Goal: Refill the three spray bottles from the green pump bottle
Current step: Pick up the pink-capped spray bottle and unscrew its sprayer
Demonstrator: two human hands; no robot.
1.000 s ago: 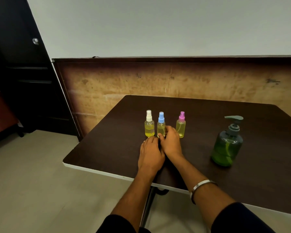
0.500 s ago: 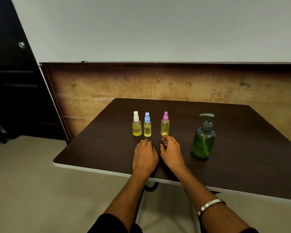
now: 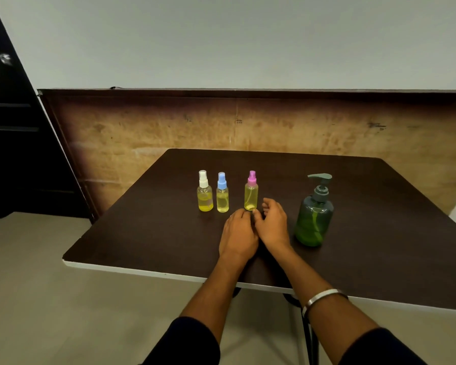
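Three small clear spray bottles with yellow liquid stand upright in a row on the dark table [image 3: 148, 233]: a white-capped bottle [image 3: 204, 192], a blue-capped bottle [image 3: 222, 193] and a pink-capped bottle [image 3: 251, 192]. The green pump bottle [image 3: 313, 214] stands to their right. My left hand [image 3: 238, 235] lies palm down on the table just in front of the pink-capped bottle. My right hand [image 3: 273, 223] sits beside it with loosely curled fingers, between the pink-capped bottle and the pump bottle, holding nothing.
A worn brown panel [image 3: 169, 127] runs along the wall behind the table. A dark door [image 3: 16, 143] stands at the left. The table's white front edge [image 3: 142, 271] is close to my forearms, with grey floor below.
Both hands have shifted right along the row, from in front of the blue-capped bottle to in front of the pink-capped one. The right fingers have lifted and curled. The bottles have not moved.
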